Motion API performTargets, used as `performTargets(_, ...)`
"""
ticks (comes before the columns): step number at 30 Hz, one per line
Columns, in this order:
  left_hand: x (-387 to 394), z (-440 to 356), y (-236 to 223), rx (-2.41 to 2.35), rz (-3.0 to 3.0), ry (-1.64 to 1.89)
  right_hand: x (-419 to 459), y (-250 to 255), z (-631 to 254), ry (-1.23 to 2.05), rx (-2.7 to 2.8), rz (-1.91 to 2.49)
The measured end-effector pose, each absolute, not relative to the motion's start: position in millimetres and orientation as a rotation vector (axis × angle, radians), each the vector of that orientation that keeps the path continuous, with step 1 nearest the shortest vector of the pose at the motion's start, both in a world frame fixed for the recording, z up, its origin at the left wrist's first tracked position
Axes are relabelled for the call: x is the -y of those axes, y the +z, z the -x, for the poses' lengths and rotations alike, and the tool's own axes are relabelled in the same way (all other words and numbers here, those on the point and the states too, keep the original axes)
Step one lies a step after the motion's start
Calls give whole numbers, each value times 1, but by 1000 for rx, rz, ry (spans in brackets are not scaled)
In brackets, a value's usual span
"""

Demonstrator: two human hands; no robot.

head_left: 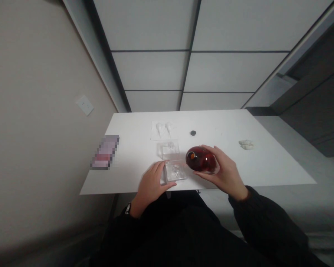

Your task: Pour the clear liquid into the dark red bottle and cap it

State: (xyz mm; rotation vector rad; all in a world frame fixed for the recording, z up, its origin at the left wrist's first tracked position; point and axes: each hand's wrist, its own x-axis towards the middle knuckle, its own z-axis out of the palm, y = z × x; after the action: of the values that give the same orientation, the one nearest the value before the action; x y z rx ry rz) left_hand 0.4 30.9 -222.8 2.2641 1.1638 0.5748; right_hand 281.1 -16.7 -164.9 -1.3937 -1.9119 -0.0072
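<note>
- Seen from the head camera, a person in dark sleeves works at a white table (272, 167), the right hand (225, 168) clamped around a glossy dark red vessel (200, 159) near the front edge, right of center.
- The left hand (151, 181) grips a clear box (176, 171) between fingers and thumb, just left of the vessel; the two hands are apart.
- The right palm hides part of the vessel's far side; a dark round spot with an orange fleck marks its upper end, too small to read clearly. Glare blurs the contents of the clear box.
- A second clear box (170, 149) sits just behind the first, its outline faint against the white. Beyond it, two white pointed pieces (159, 129) lie side by side on a transparent sheet, their details washed out.
- A small dark disc (193, 132) lies behind the vessel; a crumpled pale item (246, 144), hard to identify, rests at right.
- Coarse pixelation masks a pinkish item (104, 152) at the table's left edge.
- White panels (156, 70) with dark strips rise behind the table and run out of frame at the top. A beige wall (39, 111) with an outlet (85, 105) stands at left, a dark unit (317, 107) at right.
</note>
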Motion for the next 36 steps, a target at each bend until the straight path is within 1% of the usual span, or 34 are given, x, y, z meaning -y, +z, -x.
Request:
performTargets(4,-29,13,-223,-1192,-2224,604,19,-193,-283,136,1595,1433)
performTargets(8,-27,36,-229,-1244,-2220,675,19,-220,-289,145,1396,1442)
performTargets(11,-22,52,-235,-1241,-2270,813,18,-234,-293,130,1272,1456)
performTargets(15,-12,62,-236,-1109,-2366,1022,17,-243,-297,176,1152,1475)
performTargets(21,-8,60,-233,-1156,-2428,1007,18,-247,-298,294,1076,1466)
performTargets(27,-20,59,-230,-1085,-2339,1033,18,-250,-299,283,1070,1459)
performTargets(36,-43,66,-211,-1297,-2242,856,19,-246,-296,181,1131,1470)
